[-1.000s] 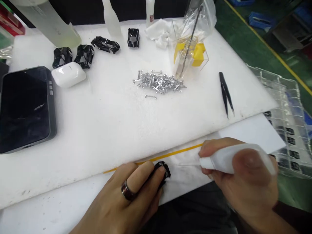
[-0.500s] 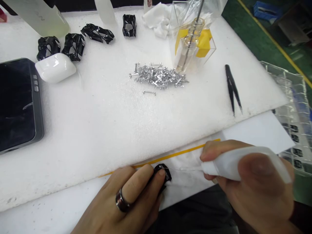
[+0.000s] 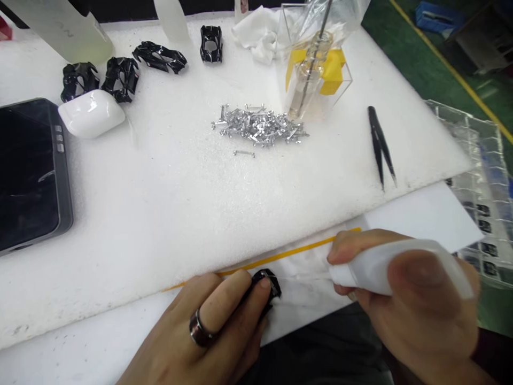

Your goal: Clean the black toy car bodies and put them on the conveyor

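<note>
A white foam board [image 3: 168, 198] spreads across a worktop, with green floor [image 3: 380, 59] at two o'clock from the centre of view. At six o'clock, just off the board's near edge, a small black shell [image 3: 276, 287] sits mostly hidden beneath the left hand [image 3: 218, 323], whose ringed fingers are bunched close together and pinning it down. At four o'clock, the right hand [image 3: 420, 305] curls snugly around a white squeeze bottle [image 3: 371, 264]; its thin nozzle [image 3: 300, 277] points toward nine o'clock, reaching to the shell, though whether they touch cannot be told. Tiny silvery parts [image 3: 262, 127] lie heaped at twelve o'clock, black tweezers [image 3: 378, 141] between two and three, and a dark-screened device [image 3: 26, 171] at nine.
</note>
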A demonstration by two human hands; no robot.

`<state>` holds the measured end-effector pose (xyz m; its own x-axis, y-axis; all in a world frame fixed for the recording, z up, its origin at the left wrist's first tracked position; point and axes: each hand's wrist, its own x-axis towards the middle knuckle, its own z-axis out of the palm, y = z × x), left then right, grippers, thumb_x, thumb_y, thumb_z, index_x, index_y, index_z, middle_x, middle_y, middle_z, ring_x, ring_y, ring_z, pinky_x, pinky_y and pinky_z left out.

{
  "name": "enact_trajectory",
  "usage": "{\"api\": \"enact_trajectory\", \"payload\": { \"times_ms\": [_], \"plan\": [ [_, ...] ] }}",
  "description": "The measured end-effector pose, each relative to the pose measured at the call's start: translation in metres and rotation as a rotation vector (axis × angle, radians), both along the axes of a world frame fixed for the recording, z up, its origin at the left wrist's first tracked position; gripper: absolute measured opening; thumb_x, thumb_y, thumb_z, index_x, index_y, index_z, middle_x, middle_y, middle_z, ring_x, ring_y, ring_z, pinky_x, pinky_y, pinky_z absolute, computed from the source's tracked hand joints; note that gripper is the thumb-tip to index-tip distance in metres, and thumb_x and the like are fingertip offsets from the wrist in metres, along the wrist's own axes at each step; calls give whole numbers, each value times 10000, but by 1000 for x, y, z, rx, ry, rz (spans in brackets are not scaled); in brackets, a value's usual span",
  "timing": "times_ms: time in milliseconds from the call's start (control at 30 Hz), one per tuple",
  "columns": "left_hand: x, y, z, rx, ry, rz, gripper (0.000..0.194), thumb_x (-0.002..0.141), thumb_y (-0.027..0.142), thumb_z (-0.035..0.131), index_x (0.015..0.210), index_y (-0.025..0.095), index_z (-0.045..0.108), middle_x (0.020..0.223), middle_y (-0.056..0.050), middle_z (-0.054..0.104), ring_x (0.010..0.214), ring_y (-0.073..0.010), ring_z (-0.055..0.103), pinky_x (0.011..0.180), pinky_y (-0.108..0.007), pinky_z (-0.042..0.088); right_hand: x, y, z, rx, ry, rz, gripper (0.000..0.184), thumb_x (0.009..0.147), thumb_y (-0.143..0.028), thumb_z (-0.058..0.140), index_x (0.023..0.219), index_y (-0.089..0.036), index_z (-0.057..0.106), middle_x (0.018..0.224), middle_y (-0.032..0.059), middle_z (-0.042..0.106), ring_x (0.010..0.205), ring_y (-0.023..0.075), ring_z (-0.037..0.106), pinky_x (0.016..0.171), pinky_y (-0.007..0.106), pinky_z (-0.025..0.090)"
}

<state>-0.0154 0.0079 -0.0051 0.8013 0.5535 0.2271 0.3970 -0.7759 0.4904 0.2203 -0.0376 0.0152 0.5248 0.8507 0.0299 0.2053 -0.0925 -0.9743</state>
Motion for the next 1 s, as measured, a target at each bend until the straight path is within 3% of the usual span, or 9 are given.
{"api": "enact_trajectory", "payload": {
  "times_ms": [233, 733, 1000],
  "plan": [
    [0, -1, 0, -5, 5, 3, 420, 968, 107, 609, 1387, 118, 573, 1236, -89, 614, 1030, -185, 614, 883, -336, 585, 1, 0, 0, -2, 50, 62, 401, 944, -540, 592, 749, -251, 790, 650, 37, 708, 470, 138, 606, 383, 218, 479],
    [-5, -3, -2, -20, 24, 16, 497, 955, 105, 618, 1443, 155, 540, 1272, -89, 615, 1063, -204, 628, 920, -333, 589, 0, -1, 2, -2, 90, 57, 360, 944, -515, 611, 755, -259, 780, 680, 17, 709, 501, 133, 624, 395, 219, 488],
    [-5, -5, -4, -52, 43, 9, 550, 957, 101, 617, 1489, 174, 495, 1287, -97, 608, 1059, -210, 636, 925, -355, 593, 1, 3, 5, -19, 97, 40, 480, 899, -611, 623, 643, -224, 750, 551, 26, 643, 405, 132, 559, 325, 241, 432]
  ]
}}
